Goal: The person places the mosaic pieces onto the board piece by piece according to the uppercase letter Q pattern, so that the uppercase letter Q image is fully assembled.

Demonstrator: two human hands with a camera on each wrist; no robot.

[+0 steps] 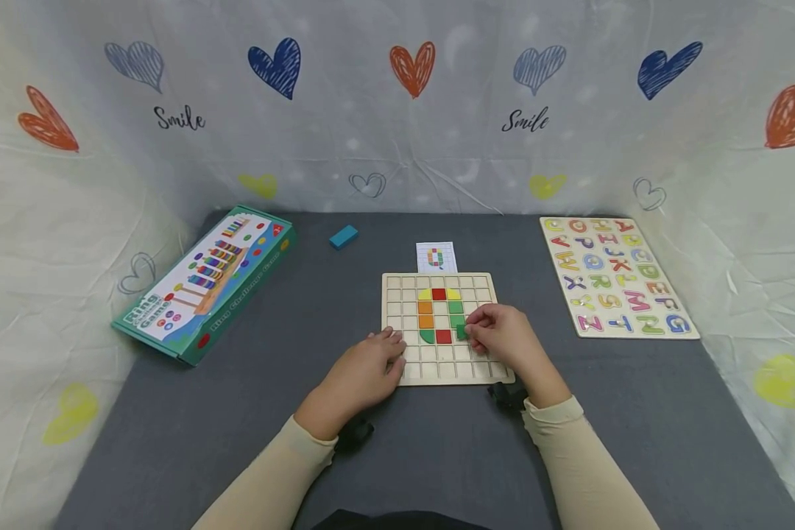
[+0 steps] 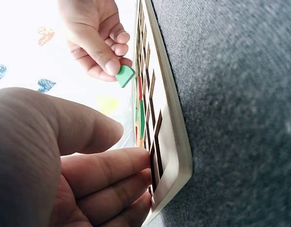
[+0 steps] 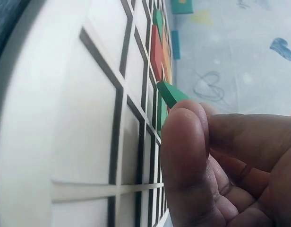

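A wooden grid board [image 1: 414,374] lies on the table with coloured tiles set in a ring in its cells: yellow corners, a red tile [image 1: 439,294] on top, orange tiles [image 1: 425,315] at left, green at right, a red tile [image 1: 443,336] below. My right hand [image 1: 503,335] pinches a green quarter-round tile [image 2: 124,76] between thumb and fingertips, tilted over the ring's lower right corner. With extended fingers my left hand [image 1: 364,372] touches the board's left edge. A small pattern card [image 1: 436,258] lies at the board's far edge, showing a similar coloured ring.
On the left stands a green toy box [image 1: 205,283]. A blue block [image 1: 344,236] lies behind it to the right. An alphabet board [image 1: 619,280] with colourful letters lies at the right. A heart-printed cloth [image 1: 411,147] hangs behind the dark table [image 1: 430,449].
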